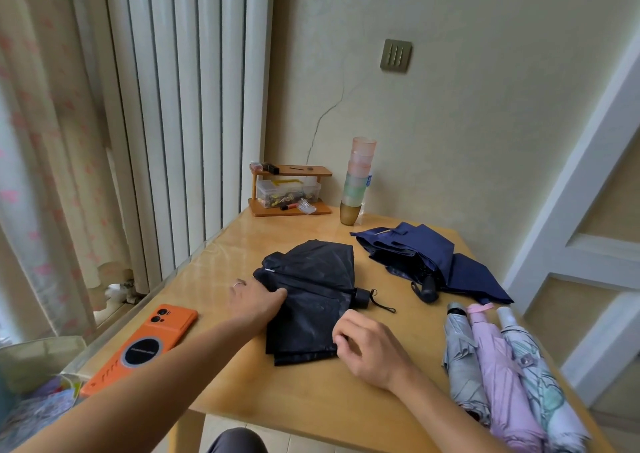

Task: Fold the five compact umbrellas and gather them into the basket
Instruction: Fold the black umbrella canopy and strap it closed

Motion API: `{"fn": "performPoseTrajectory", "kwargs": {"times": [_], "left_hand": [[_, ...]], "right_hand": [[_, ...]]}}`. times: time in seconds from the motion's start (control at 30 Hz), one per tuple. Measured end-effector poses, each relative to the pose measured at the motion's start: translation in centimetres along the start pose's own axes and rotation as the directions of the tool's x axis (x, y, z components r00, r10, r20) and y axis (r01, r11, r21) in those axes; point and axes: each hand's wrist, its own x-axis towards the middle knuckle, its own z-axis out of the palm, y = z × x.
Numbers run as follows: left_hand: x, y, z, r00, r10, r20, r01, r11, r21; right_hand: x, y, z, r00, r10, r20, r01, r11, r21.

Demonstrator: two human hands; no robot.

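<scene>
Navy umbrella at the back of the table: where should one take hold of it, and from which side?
Take the black handle from the near side: it sticks out toward the person from the loose cloth of the navy umbrella, rigid and uncovered.

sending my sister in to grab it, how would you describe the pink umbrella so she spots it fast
Go to the wooden table and look at its near right corner, where three closed umbrellas lie side by side. The pink umbrella is the middle one, between a grey umbrella and a white patterned umbrella, the only pink one.
</scene>
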Motion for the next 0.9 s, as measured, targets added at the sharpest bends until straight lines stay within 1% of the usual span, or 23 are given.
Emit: {"fn": "performPoseTrajectory", "kwargs": {"times": [0.03,0.07,0.1,0.13,0.17,0.2,0.23,0.27,0.3,0.33,0.37,0.43,0.47,0.6,0.7,0.77,0.8,0.83,0.87,0.9], "left_hand": [[-0.5,0.2,-0.2,0.998,-0.035,-0.044,0.035,0.999,-0.003],[-1.1,0.5,-0.4,0.994,-0.029,-0.108,0.029,1.0,0.002],[-1.5,0.8,-0.6,0.981,0.045,-0.187,-0.039,0.999,0.035],[-1.9,1.0,-0.6,0.948,0.185,-0.26,-0.165,0.982,0.096],[-2.2,1.2,-0.6,0.885,0.361,-0.294,-0.327,0.931,0.16],[-2.7,1.4,-0.5,0.805,0.526,-0.275,-0.485,0.85,0.207],[-3.0,1.4,-0.2,0.73,0.652,-0.206,-0.608,0.757,0.241],[-3.1,1.2,0.4,0.666,0.738,-0.106,-0.694,0.666,0.274],[-3.1,0.8,1.2,0.611,0.792,0.0,-0.754,0.582,0.306],[-3.0,0.1,1.8,0.573,0.816,0.08,-0.788,0.521,0.327],[-2.8,-0.5,2.4,0.556,0.821,0.129,-0.805,0.494,0.329],[-2.4,-1.5,3.0,0.579,0.792,0.195,-0.803,0.512,0.306],[-2.3,-1.9,3.2,0.593,0.772,0.229,-0.798,0.524,0.297],[-2.6,-2.1,3.3,0.616,0.704,0.354,-0.786,0.517,0.34],[-2.8,-2.1,3.3,0.628,0.675,0.387,-0.777,0.518,0.358],[-2.8,-2.0,3.4,0.634,0.672,0.384,-0.772,0.519,0.367],[-2.8,-1.9,3.4,0.636,0.668,0.386,-0.77,0.519,0.371],[-2.8,-1.9,3.4,0.639,0.663,0.391,-0.768,0.519,0.375],[-2.7,-1.9,3.4,0.64,0.659,0.395,-0.767,0.518,0.378],[-2.7,-1.9,3.5,0.639,0.657,0.4,-0.768,0.517,0.379]], "right_hand": [[0.2,0.0,0.0,0.999,0.029,-0.025,-0.028,0.999,0.028],[0.4,0.1,0.0,0.997,0.055,-0.063,-0.052,0.997,0.051],[0.8,0.1,0.0,0.991,0.078,-0.107,-0.071,0.995,0.069],[1.3,0.1,0.0,0.984,0.1,-0.146,-0.088,0.992,0.085],[1.8,0.1,0.1,0.978,0.121,-0.172,-0.104,0.989,0.102],[2.3,0.2,0.2,0.973,0.14,-0.183,-0.12,0.986,0.116],[2.7,0.3,0.3,0.972,0.157,-0.175,-0.137,0.983,0.124],[3.1,0.5,0.5,0.974,0.174,-0.145,-0.156,0.98,0.128],[3.4,0.6,0.8,0.978,0.186,-0.095,-0.173,0.976,0.129],[3.5,0.8,1.0,0.981,0.192,-0.03,-0.186,0.974,0.128],[3.5,1.0,1.4,0.98,0.195,0.041,-0.198,0.973,0.121],[3.0,1.2,2.0,0.967,0.2,0.157,-0.216,0.972,0.095],[2.6,1.3,2.3,0.963,0.198,0.185,-0.216,0.973,0.081],[1.7,2.0,2.7,0.969,0.166,0.185,-0.184,0.98,0.083],[1.9,2.3,1.9,0.95,0.183,0.254,-0.221,0.967,0.128],[2.6,2.4,1.3,0.919,0.224,0.324,-0.293,0.938,0.184],[3.1,2.4,0.9,0.911,0.258,0.323,-0.34,0.912,0.229],[3.7,2.4,0.6,0.906,0.312,0.288,-0.392,0.874,0.286],[4.4,2.4,0.1,0.894,0.385,0.227,-0.443,0.831,0.337],[5.1,2.5,-0.3,0.867,0.473,0.158,-0.495,0.782,0.378]]}}
